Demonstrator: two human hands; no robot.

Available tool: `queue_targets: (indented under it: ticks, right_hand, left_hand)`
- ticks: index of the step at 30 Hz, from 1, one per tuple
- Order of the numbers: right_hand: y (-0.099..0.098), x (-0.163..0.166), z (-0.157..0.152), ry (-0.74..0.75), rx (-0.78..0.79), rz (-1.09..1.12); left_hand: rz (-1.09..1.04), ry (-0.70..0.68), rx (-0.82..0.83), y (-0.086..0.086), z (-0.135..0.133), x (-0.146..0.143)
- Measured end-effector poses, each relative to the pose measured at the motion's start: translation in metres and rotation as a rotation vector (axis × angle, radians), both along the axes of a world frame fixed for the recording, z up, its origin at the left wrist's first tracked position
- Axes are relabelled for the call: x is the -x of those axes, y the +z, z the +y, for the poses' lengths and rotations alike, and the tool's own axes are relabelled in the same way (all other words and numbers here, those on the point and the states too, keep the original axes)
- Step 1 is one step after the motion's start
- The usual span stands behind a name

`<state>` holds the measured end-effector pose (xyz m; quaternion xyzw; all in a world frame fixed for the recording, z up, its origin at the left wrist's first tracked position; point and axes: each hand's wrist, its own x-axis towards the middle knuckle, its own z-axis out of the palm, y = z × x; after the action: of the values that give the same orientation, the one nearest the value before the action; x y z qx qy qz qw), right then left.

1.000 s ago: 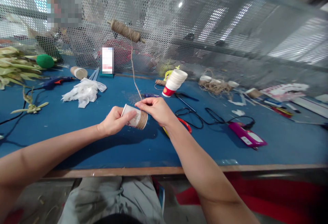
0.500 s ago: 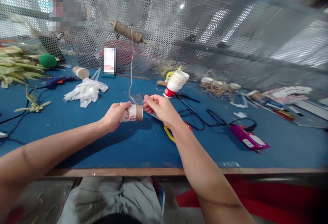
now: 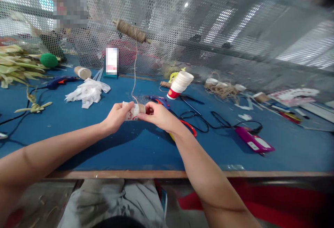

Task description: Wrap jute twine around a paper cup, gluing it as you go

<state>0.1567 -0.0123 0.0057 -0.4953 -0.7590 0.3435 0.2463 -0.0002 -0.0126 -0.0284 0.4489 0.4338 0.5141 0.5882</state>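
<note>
My left hand [image 3: 116, 116] is closed round the rim end of a printed paper cup [image 3: 132, 112], and my right hand [image 3: 161, 117] grips its base end, thumb on the near side and fingertips curled round the far end. The cup lies on its side between my hands, just above the bench [image 3: 109, 155], with a band of wound twine [image 3: 141, 108] near the base. A single strand [image 3: 135, 70] rises slackly from the cup to the spool [image 3: 130, 31] mounted against the mesh screen [image 3: 161, 54]. That slack is what I'd watch: with so little tension, the turns could spread, cross or slide off the base, especially if my right fingertips let go of the band before it is secure. Pulling too hard instead might snag the spool or jerk the cup round in my hold. The cup looks thin-walled, so a tight squeeze could dent it and loosen the band. A blue glue gun [image 3: 161, 100] lies just beyond my right hand; should it be hot, a careless knuckle could get burnt. The scissors [image 3: 189, 128] and the looped black cable [image 3: 199, 128] sit close to my right forearm, where a wide sweep could catch them.
</note>
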Motion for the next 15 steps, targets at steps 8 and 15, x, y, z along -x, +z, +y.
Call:
queue_targets:
  ticks: [8,15]
  right_hand:
    - [0.0027,-0.0012,-0.0003,0.036,0.042,0.086]
    - [0.0055,-0.0075,0.0085,-0.016,0.369,0.351]
  left_hand:
    - [-0.028,0.014,0.022,0.0012,0.0015,0.0001]
    - [0.054,-0.084,-0.115,-0.0004,0.0004,0.0045]
